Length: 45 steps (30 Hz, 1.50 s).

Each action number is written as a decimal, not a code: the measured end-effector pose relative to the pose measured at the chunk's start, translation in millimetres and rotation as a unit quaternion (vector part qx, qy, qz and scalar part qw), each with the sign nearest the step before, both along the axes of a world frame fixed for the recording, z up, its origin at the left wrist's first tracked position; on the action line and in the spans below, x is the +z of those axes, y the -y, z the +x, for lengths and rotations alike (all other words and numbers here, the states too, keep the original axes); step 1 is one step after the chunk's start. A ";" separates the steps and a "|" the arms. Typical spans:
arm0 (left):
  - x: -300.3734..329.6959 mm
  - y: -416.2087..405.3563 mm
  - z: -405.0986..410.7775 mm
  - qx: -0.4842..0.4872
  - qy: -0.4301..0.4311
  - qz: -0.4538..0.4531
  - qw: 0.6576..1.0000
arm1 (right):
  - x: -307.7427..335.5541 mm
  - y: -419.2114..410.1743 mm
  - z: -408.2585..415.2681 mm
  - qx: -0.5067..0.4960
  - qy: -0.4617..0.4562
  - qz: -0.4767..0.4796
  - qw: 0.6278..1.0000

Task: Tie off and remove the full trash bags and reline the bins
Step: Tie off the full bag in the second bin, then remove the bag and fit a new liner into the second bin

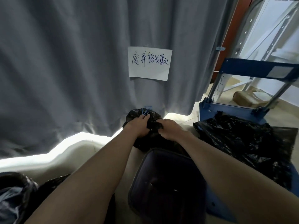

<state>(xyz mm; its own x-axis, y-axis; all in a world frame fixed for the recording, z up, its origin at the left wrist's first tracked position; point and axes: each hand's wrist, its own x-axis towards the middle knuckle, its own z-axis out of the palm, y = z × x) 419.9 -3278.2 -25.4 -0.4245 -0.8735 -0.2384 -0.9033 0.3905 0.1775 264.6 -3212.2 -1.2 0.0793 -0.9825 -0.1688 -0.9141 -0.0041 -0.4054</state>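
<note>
A full black trash bag [152, 138] sits on the floor at the foot of the grey curtain, with thin blue ties [144, 112] at its top. My left hand [140, 126] grips the gathered plastic at the bag's neck. Beside it, my right hand [169, 129] pinches the same bunched plastic. A dark bin [166, 186] stands just in front of the bag, below my forearms. Its inside looks dark and I cannot tell whether it has a liner.
Another black bag [246, 141] lies on a blue platform trolley [226, 110] at the right. More black bags [17, 196] fill the lower left corner. A grey curtain [72, 62] with a handwritten paper sign [149, 63] hangs ahead. Metal shelving [273, 38] stands at the back right.
</note>
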 end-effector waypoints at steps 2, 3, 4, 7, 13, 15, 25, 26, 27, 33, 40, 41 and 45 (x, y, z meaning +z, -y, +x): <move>13.4 -14.8 5.2 0.006 -0.001 -0.012 1.000 | 13.0 -14.7 3.0 -0.003 0.001 -0.005 1.000; 20.8 -23.1 7.0 0.010 -0.001 -0.019 1.000 | 19.2 -23.2 3.7 -0.008 0.004 -0.008 1.000; 28.8 -31.5 7.5 0.013 0.001 -0.028 1.000 | 25.3 -32.7 3.4 -0.016 0.010 -0.012 1.000; 55.4 -56.2 2.5 0.012 -0.004 -0.055 0.998 | 40.6 -62.8 -2.2 -0.040 0.024 -0.039 0.998; 92.4 -103.4 -31.7 -0.034 -0.045 -0.068 0.996 | 55.8 -108.6 -25.2 -0.068 0.023 -0.049 0.996; 102.7 -116.0 -44.4 -0.037 -0.042 -0.061 0.997 | 59.6 -118.1 -36.1 -0.079 0.019 -0.055 0.995; 86.7 -147.1 -106.3 -0.063 -0.019 -0.035 0.997 | 55.5 -158.7 -109.1 -0.137 -0.006 -0.004 0.991; 82.2 -147.9 -114.3 -0.069 -0.020 -0.034 0.997 | 52.2 -162.1 -119.1 -0.149 -0.008 0.002 0.989; 77.2 -149.0 -122.6 -0.076 -0.022 -0.035 0.996 | 48.2 -165.2 -129.1 -0.160 -0.007 0.005 0.987; 36.3 -160.5 -172.9 -0.129 -0.014 -0.021 0.991 | 3.7 -181.7 -170.8 -0.204 0.020 0.032 0.978; -23.7 -178.2 -213.9 -0.189 0.023 -0.003 0.982 | -54.1 -181.1 -194.0 -0.223 0.019 0.066 0.972; -31.0 -180.6 -216.0 -0.198 0.031 -0.015 0.980 | -62.1 -181.5 -197.0 -0.228 0.017 0.072 0.971; -60.4 -181.2 -221.2 -0.244 0.089 -0.096 0.961 | -94.3 -180.9 -210.6 -0.252 0.007 0.094 0.963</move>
